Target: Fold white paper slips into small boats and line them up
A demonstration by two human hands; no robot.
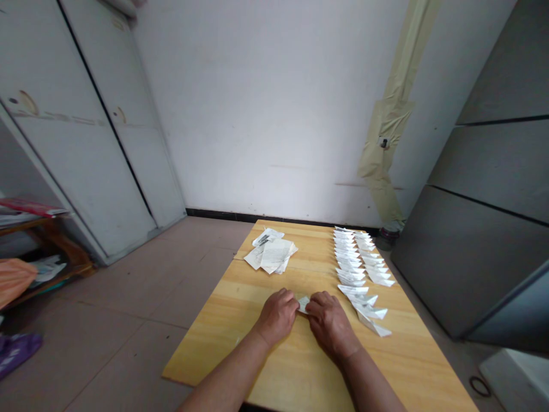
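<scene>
Both my hands rest on a light wooden table, pressed together over a small folded piece of printed paper. My left hand has its fingers curled down on the paper's left side. Curled the same way, my right hand grips the right side. Only a small strip of the paper shows between my fingers. To the right of my right hand lie two rows of several folded paper pieces. A loose pile of flat printed sheets sits at the far left of the table.
A grey metal cabinet stands close to the table's right edge. White cabinet doors line the left wall, with a wooden shelf of papers below. A white wall is behind the table. Tiled floor lies left.
</scene>
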